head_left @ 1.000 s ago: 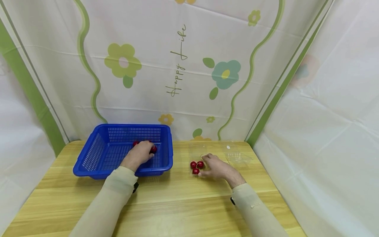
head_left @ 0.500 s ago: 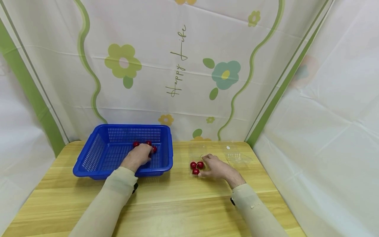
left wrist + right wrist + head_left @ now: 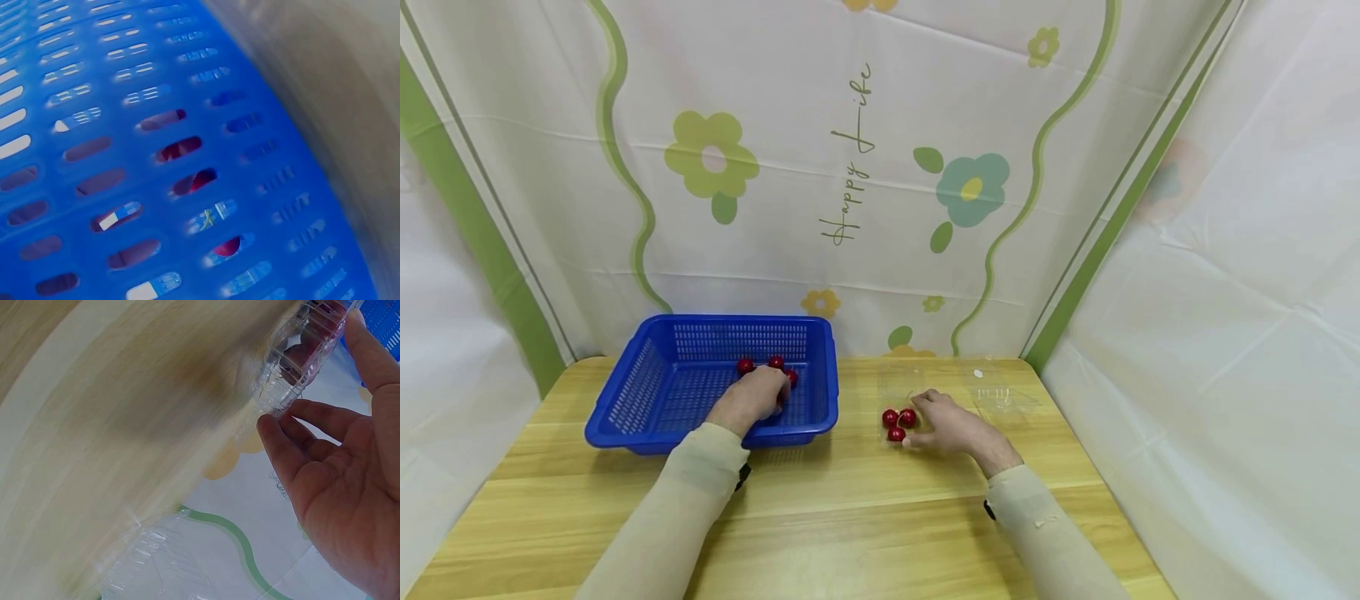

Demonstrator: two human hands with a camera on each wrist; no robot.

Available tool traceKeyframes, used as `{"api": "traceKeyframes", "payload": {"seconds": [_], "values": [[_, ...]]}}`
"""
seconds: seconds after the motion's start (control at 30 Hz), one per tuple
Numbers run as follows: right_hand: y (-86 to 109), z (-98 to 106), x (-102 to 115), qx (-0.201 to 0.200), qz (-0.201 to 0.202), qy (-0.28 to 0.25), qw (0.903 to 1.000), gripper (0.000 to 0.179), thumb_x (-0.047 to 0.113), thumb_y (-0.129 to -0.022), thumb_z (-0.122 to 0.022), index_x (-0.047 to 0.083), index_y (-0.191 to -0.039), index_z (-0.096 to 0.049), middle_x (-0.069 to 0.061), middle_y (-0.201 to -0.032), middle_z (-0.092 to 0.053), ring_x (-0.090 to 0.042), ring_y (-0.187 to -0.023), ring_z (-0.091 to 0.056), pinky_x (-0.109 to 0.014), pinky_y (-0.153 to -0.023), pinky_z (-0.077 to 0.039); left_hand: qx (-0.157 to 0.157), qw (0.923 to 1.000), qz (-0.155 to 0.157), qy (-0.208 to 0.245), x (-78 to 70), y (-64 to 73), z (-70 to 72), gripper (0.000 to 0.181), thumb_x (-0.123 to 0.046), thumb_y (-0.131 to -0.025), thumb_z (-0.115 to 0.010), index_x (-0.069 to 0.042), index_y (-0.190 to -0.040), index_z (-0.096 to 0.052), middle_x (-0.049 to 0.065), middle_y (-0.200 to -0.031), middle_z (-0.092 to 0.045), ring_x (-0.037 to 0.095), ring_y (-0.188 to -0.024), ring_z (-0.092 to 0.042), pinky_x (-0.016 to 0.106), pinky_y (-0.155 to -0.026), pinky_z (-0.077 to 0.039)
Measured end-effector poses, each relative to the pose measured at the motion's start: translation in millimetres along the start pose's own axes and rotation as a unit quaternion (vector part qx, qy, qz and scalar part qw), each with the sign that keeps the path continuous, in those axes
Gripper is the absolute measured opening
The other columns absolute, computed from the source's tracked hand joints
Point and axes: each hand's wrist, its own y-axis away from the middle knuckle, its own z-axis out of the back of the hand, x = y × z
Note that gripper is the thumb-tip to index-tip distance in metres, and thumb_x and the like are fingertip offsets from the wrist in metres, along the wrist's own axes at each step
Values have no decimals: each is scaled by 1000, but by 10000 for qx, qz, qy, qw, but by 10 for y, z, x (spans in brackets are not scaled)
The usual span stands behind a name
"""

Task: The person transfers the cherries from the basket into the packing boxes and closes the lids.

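Observation:
My left hand (image 3: 752, 398) reaches down into the blue plastic basket (image 3: 658, 417), fingers bent beside several red cherries (image 3: 745, 366). Its fingertips are hidden in the head view, and whether they pinch a cherry I cannot tell. Through the slots of the basket wall (image 3: 147, 187), the left wrist view gives glimpses of fingers and red fruit. On the right, a small clear plastic box (image 3: 901, 379) contains 3 stemmed cherries (image 3: 896, 433). My right hand (image 3: 951, 425) holds that box by its side, the thumb and the fingers spread along its edge.
Another clear plastic piece (image 3: 1003, 398) lies to the right, behind the right hand. The wooden table (image 3: 820, 533) backs onto a white flowered curtain (image 3: 775, 250). More white curtain (image 3: 1225, 375) hangs along the right side.
My left hand shifts slightly within the basket, its fingers pointing further down, and the cherry at the back comes more into view. The right hand and the box stay put.

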Motion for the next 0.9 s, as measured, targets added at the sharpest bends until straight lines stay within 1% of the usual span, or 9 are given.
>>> {"api": "traceKeyframes", "payload": {"seconds": [0.1,0.2,0.37,0.47,0.6,0.73,0.9], "values": [[-11,-6,-12,-7,5,21,10000,92,49,-107,-87,-5,-172,-51,-28,-178,-52,-49,-167,-51,-62,-138,-48,-109,9997,-191,-54,-8,1,5,10,0,-106,-82,-4,-115,-85,11,-110,-82,26,-97,-71,51,-102,-70],[-17,-9,-19,-25,15,33,10000,92,49,-107,-87,-6,-172,-52,-28,-178,-52,-49,-167,-51,-62,-138,-48,-221,9989,-390,-120,-32,6,20,8,-2,-106,-84,-4,-113,-85,11,-109,-82,26,-97,-71,51,-102,-70],[-16,-8,-21,-23,14,20,10000,92,49,-107,-87,-6,-172,-51,-28,-178,-52,-49,-167,-51,-63,-138,-48,-320,9976,-614,-83,-110,27,53,9,-3,-107,-84,-3,-116,-85,13,-114,-84,26,-101,-73,53,-106,-70],[-12,-8,-19,-6,10,8,10000,93,50,-107,-87,-5,-172,-51,-28,-178,-51,-49,-167,-50,-62,-139,-48,-375,9966,-737,-41,-157,45,80,9,-3,-109,-82,-3,-118,-84,12,-114,-83,26,-103,-74,51,-105,-70],[-9,-10,-20,6,4,-2,10000,92,51,-107,-87,-4,-173,-52,-28,-178,-51,-48,-168,-50,-62,-139,-47,-546,9939,-952,-75,-206,57,107,10,-3,-110,-79,-1,-120,-84,14,-116,-83,28,-108,-77,50,-103,-71],[-16,-10,-26,-17,5,10,10000,92,50,-107,-87,-5,-172,-52,-28,-178,-52,-48,-167,-51,-62,-138,-48,-691,9923,-1030,-28,-240,52,115,14,-4,-112,-77,0,-124,-83,17,-121,-82,32,-113,-77,51,-105,-70],[-17,-8,-27,-27,-2,9,10000,93,51,-107,-88,-5,-172,-52,-28,-178,-52,-48,-167,-51,-62,-138,-48,-833,9906,-1078,112,-284,46,126,18,-6,-115,-73,1,-129,-82,16,-122,-81,31,-113,-76,50,-106,-70]]}}
